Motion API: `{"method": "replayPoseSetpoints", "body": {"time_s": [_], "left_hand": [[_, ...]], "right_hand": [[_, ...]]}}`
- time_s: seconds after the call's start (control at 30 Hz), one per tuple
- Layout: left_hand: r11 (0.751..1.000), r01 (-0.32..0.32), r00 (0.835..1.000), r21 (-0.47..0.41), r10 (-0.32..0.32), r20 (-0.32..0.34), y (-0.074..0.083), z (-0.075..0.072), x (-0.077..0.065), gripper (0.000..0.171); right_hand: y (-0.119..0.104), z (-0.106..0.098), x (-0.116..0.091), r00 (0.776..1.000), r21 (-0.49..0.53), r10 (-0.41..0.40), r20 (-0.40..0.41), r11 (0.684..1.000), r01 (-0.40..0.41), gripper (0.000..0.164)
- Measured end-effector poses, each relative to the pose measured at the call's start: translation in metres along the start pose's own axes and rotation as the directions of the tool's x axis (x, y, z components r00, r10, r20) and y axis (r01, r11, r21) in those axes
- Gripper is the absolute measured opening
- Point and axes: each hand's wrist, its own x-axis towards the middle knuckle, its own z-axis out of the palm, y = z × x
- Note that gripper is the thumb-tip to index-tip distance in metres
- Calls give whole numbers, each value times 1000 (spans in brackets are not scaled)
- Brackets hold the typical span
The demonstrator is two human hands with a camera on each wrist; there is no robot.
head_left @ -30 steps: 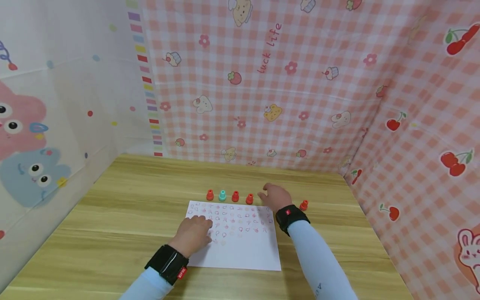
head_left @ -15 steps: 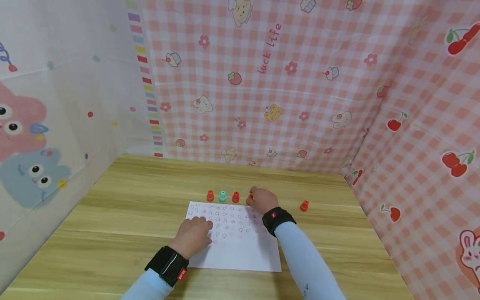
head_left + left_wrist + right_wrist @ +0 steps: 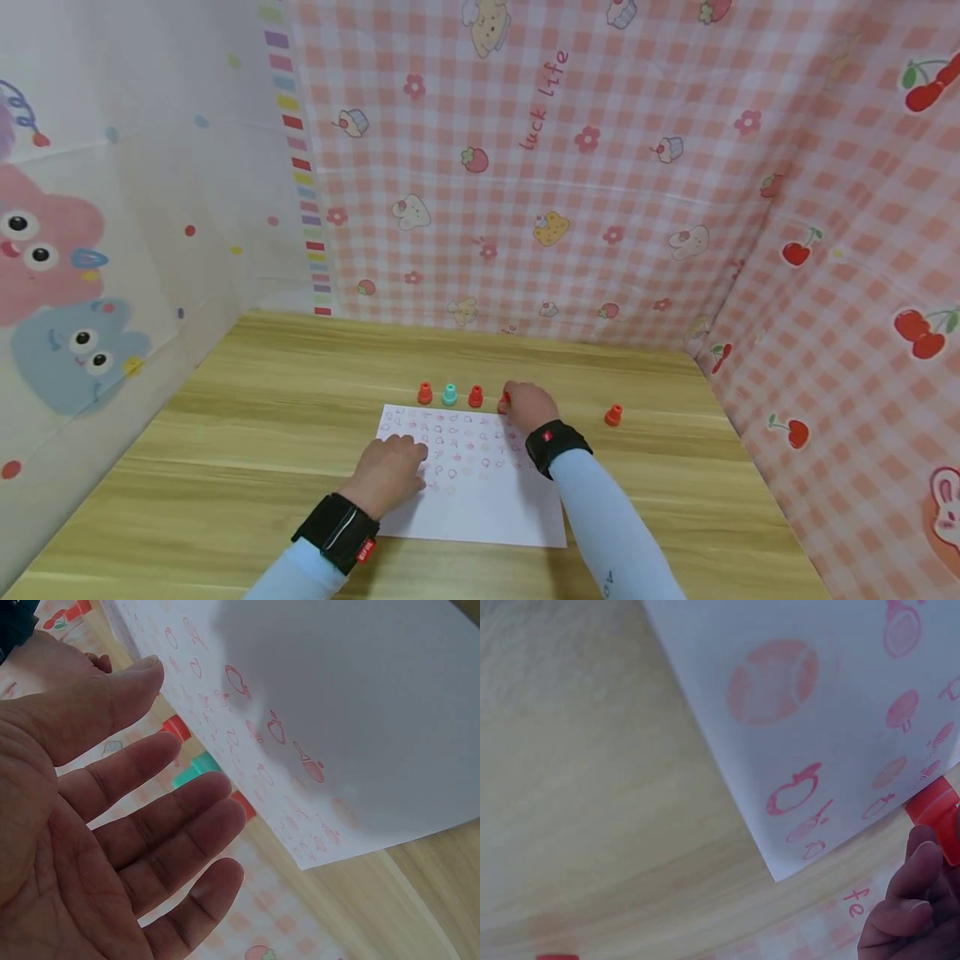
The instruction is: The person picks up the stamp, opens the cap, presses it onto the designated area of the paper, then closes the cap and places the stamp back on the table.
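Note:
A white sheet of paper [image 3: 487,517], printed with rows of small red and pale orange pictures, lies on the table. At its far edge my right hand [image 3: 531,408] pinches a red stamp [image 3: 503,406]. In the right wrist view that stamp [image 3: 932,804] stands beside the paper's edge, with curled fingers [image 3: 911,907] at it. My left hand [image 3: 386,475] is over the paper's left side. The left wrist view shows its palm and fingers [image 3: 180,832] loosely extended, holding nothing. Whether this hand touches the paper is unclear.
Left of the pinched stamp stand a red stamp [image 3: 476,397], a teal stamp [image 3: 450,395] and another red stamp [image 3: 425,393] in a row. One more red stamp [image 3: 613,415] stands apart at right. Patterned cloth [image 3: 510,192] hangs behind the wooden table [image 3: 225,467].
My right hand has moved left from beside the row to the rightmost red stamp in it, which it now pinches. My left hand has stayed in place. The head view has shifted slightly.

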Motion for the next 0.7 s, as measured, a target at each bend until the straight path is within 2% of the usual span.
{"method": "replayPoseSetpoints", "body": {"time_s": [0.2, 0.33, 0.7], "left_hand": [[1000, -3, 1000, -3, 3, -6, 0, 1, 0, 29], [1000, -6, 1000, -7, 6, -10, 1, 0, 1, 30], [1000, -4, 1000, -8, 4, -20, 3, -2, 2, 30]], "right_hand": [[6, 1, -1, 999, 83, 35, -12, 996, -34, 17], [11, -8, -3, 998, 138, 48, -29, 989, -44, 17], [25, -26, -14, 997, 159, 58, -45, 986, -50, 15]]}}
